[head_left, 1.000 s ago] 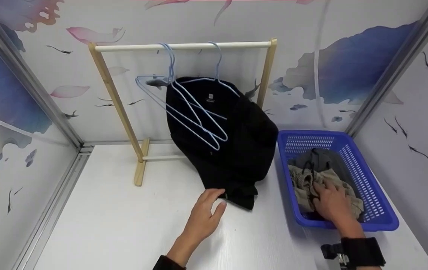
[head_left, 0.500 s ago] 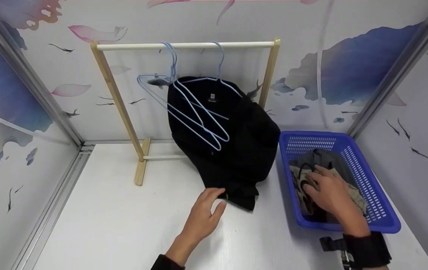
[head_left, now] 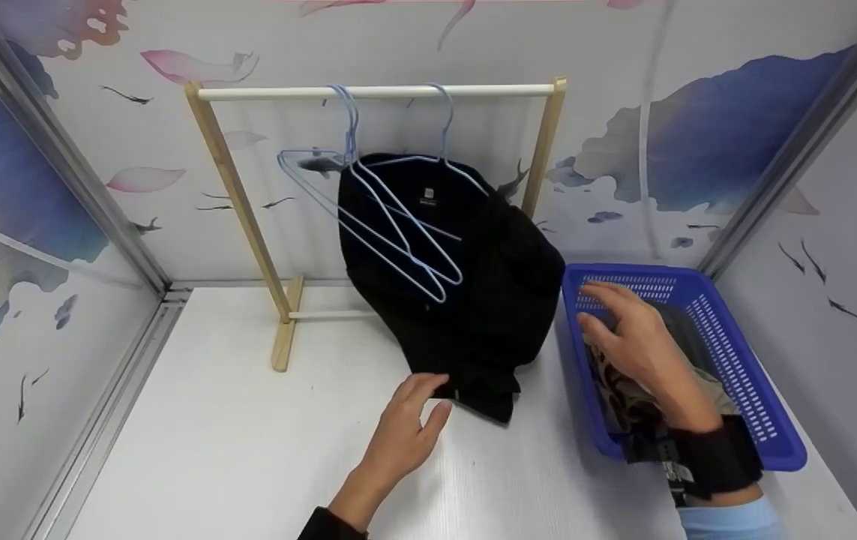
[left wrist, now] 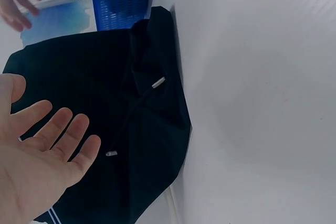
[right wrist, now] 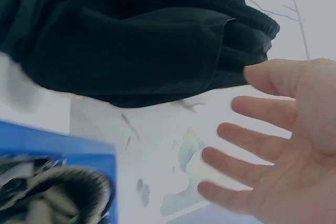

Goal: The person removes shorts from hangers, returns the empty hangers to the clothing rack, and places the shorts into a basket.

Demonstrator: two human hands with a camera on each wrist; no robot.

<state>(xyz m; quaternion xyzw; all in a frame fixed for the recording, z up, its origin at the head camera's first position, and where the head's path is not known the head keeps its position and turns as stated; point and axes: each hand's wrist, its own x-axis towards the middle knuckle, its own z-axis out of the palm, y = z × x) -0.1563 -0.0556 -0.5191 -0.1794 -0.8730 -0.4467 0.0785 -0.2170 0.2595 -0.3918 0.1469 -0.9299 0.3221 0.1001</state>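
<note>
The black garment (head_left: pixel 507 292) hung on the wooden rack (head_left: pixel 383 92), carried by one light-blue hanger (head_left: pixel 444 146), whose shoulders showed inside its upper opening. A small pale label (head_left: pixel 429 193) was visible inside this opening. The lower part of the garment hung down towards the white surface (head_left: pixel 211 420); whether it rested there, I could not tell. In the left wrist view, a dark cord (left wrist: pixel 137 102) with metallic tips lay over the cloth.

Other light-blue hangers (head_left: pixel 353 139) had their hooks close together on the bar, and their wires crossed in front of the garment.

The left hand (head_left: pixel 402 431) was near the lower end of the garment, its fingers a little bent and the thumb apart from them. If the fingertips touched the cloth was not certain.

The right hand (head_left: pixel 642 349) was above the blue basket (head_left: pixel 754 367), wide, with fingers and thumb spread apart. The basket stood on the surface to the right of the rack, and in it lay a beige cloth (head_left: pixel 714 390) and a dark grey cloth (head_left: pixel 684 330), partly hidden by this hand.

Black bands were around both wrists, and a light-blue sleeve (head_left: pixel 732 520) showed behind the right one.
</note>
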